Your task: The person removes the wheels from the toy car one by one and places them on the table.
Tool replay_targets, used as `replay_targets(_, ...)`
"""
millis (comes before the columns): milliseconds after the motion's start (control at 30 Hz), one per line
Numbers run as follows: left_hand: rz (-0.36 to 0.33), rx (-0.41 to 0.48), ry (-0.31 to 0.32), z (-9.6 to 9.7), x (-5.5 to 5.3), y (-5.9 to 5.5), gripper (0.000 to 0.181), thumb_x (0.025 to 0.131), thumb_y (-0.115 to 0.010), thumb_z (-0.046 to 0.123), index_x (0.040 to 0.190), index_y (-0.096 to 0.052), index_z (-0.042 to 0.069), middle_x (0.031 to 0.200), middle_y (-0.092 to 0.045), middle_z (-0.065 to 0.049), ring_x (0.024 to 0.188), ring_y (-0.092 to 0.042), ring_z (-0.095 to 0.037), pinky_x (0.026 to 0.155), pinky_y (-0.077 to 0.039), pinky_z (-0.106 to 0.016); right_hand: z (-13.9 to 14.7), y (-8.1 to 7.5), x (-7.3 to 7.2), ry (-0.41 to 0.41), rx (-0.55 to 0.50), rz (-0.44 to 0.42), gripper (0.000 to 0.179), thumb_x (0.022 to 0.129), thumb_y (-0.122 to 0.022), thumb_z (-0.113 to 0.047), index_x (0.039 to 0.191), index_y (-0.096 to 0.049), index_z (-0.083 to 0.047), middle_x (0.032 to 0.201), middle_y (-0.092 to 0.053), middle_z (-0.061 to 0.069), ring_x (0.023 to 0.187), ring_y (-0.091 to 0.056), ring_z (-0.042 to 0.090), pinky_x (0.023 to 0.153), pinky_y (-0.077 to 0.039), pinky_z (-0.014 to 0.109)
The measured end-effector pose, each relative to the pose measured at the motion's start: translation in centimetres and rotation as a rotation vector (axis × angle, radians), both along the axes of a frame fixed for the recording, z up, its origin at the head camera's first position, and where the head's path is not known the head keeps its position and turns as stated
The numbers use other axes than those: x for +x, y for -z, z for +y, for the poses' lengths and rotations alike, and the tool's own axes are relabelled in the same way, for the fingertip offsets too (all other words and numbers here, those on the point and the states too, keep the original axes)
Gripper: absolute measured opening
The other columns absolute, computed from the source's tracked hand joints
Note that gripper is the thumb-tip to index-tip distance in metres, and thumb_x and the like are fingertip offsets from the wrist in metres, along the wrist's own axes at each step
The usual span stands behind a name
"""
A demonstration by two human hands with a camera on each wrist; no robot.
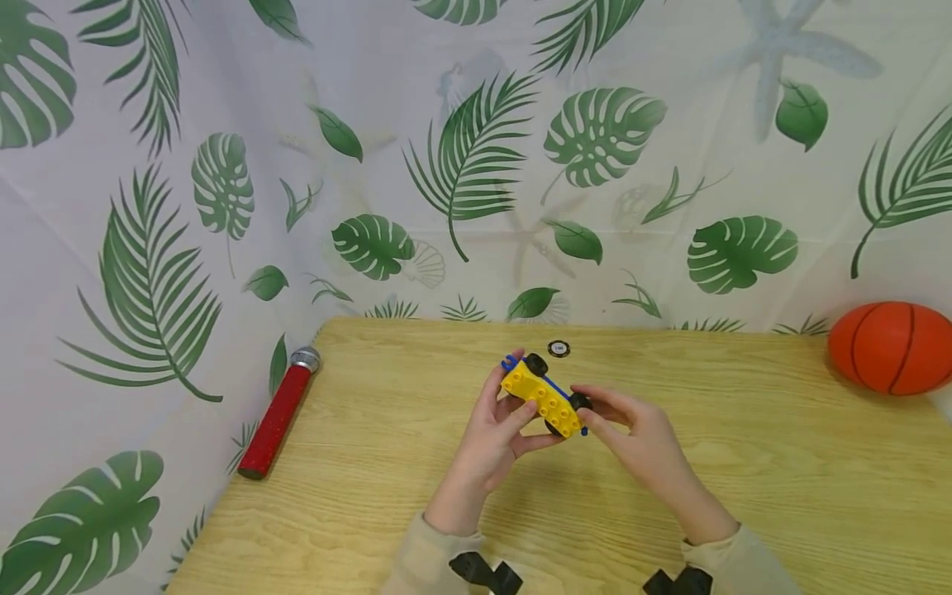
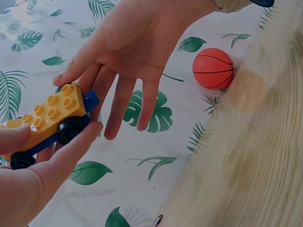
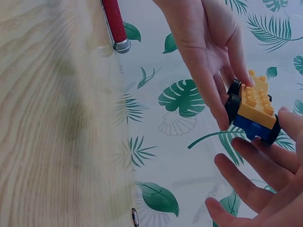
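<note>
A yellow and blue toy car with black wheels and studs on its top is held above the table in the head view. My left hand grips it, thumb on the yellow studded top and fingers around the underside. At the car's right end my right hand pinches a wheel between thumb and index finger. The right wrist view has the blue end of the car facing the right hand, whose other fingers spread apart from it. Part of the underside is hidden by the fingers.
A red microphone with a silver head lies at the table's left edge. Behind the car lies a small black and white chip. An orange-red basketball sits at the right back. A leaf-printed curtain hangs behind the wooden table.
</note>
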State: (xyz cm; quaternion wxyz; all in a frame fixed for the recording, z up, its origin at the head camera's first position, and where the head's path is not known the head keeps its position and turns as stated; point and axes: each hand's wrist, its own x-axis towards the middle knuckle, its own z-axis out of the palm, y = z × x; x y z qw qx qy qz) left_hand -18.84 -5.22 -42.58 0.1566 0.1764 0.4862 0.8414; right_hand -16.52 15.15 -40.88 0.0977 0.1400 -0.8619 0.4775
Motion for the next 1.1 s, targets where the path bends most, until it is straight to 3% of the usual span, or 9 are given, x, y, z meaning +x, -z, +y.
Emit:
replay_targets(467,0.005,-0.055,0.016,-0.26,-0.24,0.46,0.058,0.105,-0.044,0.005,0.154,-0.027,0.029,0.136,-0.05,-0.008,0.113,-0.059,-0.019,0.091,-0.057,-0.048,0.26,-0.01,-0.17,-0.051,0.007,-0.064,0.033,0.099,-0.062,-0.022,0.126,-0.067,-0.005,0.12,-0.07,0.018,0.106,-0.069,0.033,0.086,-0.059,0.047)
replay_targets(767,-0.013,-0.078,0.004,-0.32,-0.1,0.65,0.061,0.103,-0.049,0.006,0.155,-0.026,0.028,0.149,-0.042,-0.017,0.12,-0.056,-0.021,0.091,-0.056,-0.053,0.19,0.48,-0.31,-0.05,0.017,-0.061,0.031,0.097,-0.065,-0.022,0.122,-0.069,-0.005,0.115,-0.072,0.015,0.105,-0.07,0.034,0.086,-0.059,0.048)
replay_targets(967,-0.028,-0.092,-0.023,-0.13,-0.18,0.74,0.063,0.099,-0.056,0.001,0.15,-0.034,0.03,0.143,-0.047,-0.018,0.123,-0.057,-0.025,0.091,-0.056,-0.053,0.13,0.54,-0.3,-0.058,0.04,-0.048,0.027,0.094,-0.068,-0.019,0.118,-0.07,-0.006,0.102,-0.075,0.009,0.102,-0.071,0.031,0.088,-0.058,0.05)
replay_targets(1100,-0.028,-0.107,-0.04,-0.05,-0.19,0.79,0.062,0.098,-0.056,-0.001,0.148,-0.036,0.028,0.137,-0.053,-0.014,0.12,-0.059,-0.024,0.089,-0.057,-0.051,0.15,0.39,-0.29,-0.057,0.041,-0.068,0.026,0.093,-0.069,-0.017,0.116,-0.07,-0.006,0.102,-0.075,0.008,0.102,-0.071,0.031,0.088,-0.058,0.048)
